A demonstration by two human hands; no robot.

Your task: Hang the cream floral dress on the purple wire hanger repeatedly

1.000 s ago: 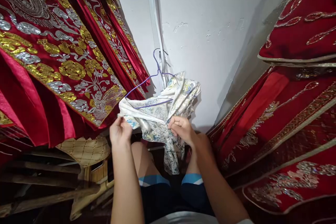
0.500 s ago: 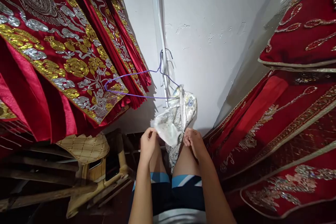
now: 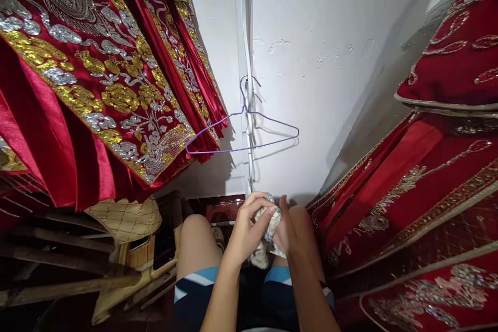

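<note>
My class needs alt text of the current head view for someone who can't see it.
A person's left hand and right hand hold a bunched, pale patterned cloth between them. Beyond, a purple hanger hangs before a white wall, with decorated red garments on either side.

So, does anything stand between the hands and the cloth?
Nothing visible: the left hand holds the bunched cloth and the right hand is against it. The hanger is beyond both hands, not between.

Garment (image 3: 273, 224) now off purple hanger (image 3: 245, 109)
</note>
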